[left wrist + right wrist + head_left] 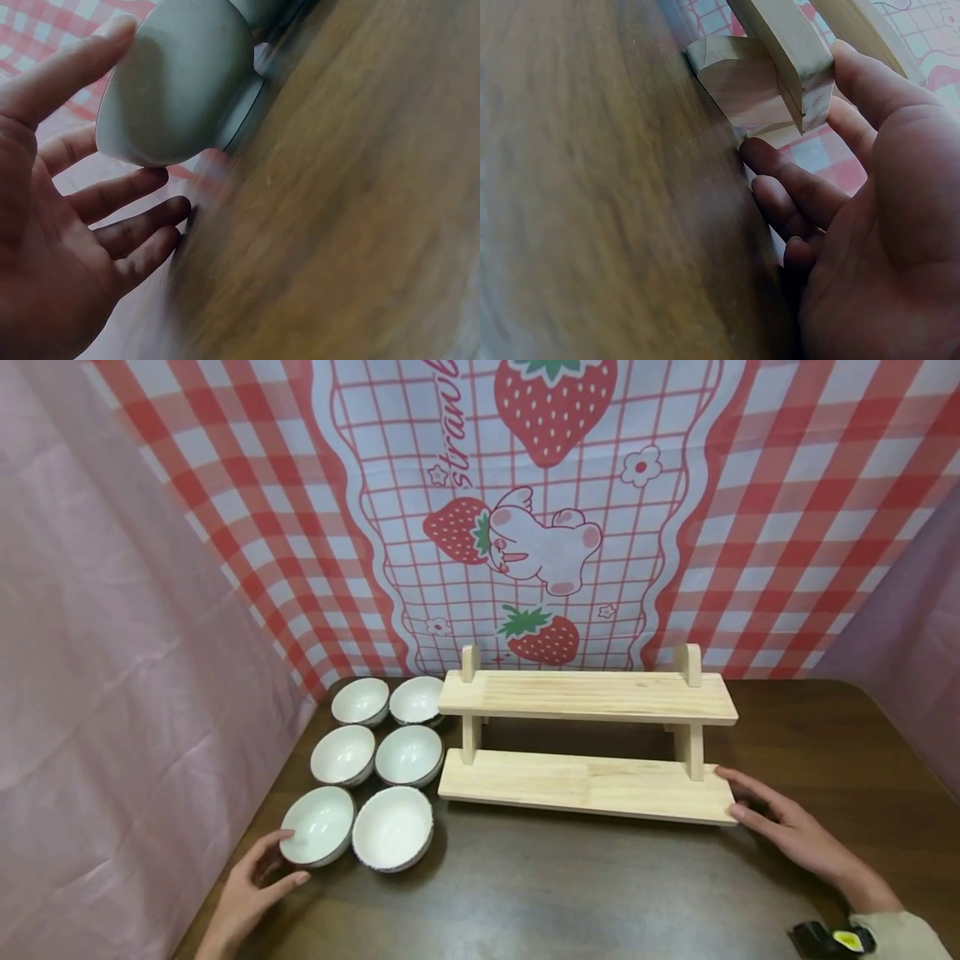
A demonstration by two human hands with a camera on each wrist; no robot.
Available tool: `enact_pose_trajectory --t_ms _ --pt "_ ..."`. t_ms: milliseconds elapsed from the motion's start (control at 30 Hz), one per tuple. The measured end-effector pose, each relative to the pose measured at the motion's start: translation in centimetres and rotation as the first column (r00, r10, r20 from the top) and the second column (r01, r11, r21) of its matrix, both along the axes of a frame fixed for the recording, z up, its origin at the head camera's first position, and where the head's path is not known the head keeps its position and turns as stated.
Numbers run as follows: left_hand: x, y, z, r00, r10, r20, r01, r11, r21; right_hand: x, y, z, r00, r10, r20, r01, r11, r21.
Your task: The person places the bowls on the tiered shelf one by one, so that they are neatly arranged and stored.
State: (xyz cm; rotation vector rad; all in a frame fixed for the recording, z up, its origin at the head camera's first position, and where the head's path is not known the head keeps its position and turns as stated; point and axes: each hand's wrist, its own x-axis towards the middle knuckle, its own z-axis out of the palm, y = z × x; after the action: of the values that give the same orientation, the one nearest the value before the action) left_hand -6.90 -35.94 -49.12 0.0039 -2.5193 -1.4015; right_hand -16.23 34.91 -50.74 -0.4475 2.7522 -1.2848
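Note:
My left hand (251, 885) is at the front left bowl (318, 827), a pale green, dark-rimmed bowl standing upright on the table. Its index fingertip meets the rim; the thumb lies along the near side, seemingly apart from it. In the left wrist view, the other fingers of the left hand (82, 217) spread loosely below the bowl (180, 82). At the right end of a two-tier wooden shelf (585, 781), my right hand (787, 831) holds the lower board between thumb and index finger. The right wrist view shows the right hand's (870, 195) remaining fingers curled loosely under the board end (810, 82).
Beside the front left bowl stands a white bowl (393, 828). More bowls, including a pale green one (409, 756), form two columns left of the shelf. A checked strawberry cloth (540, 527) hangs behind the brown table (570, 885). Pink cloth (135, 652) hangs at the left.

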Motion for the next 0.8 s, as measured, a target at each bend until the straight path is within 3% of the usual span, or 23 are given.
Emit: enact_pose_trajectory --t_ms 300,533,800 --pt "-0.9 0.7 -0.8 0.995 0.101 -0.026 -0.102 0.993 -0.053 -0.1 0.0 -0.1 1.0 -0.003 0.002 0.003 1.0 -0.01" --pt "-0.9 1.0 -0.8 0.982 0.191 -0.013 -0.191 0.979 -0.066 -0.1 0.1 -0.2 1.0 0.003 -0.017 -0.003 1.0 -0.019" --pt "-1.3 1.3 -0.9 0.984 0.179 -0.004 -0.179 0.984 0.012 -0.1 0.2 -0.2 1.0 -0.007 -0.009 0.007 1.0 -0.018"
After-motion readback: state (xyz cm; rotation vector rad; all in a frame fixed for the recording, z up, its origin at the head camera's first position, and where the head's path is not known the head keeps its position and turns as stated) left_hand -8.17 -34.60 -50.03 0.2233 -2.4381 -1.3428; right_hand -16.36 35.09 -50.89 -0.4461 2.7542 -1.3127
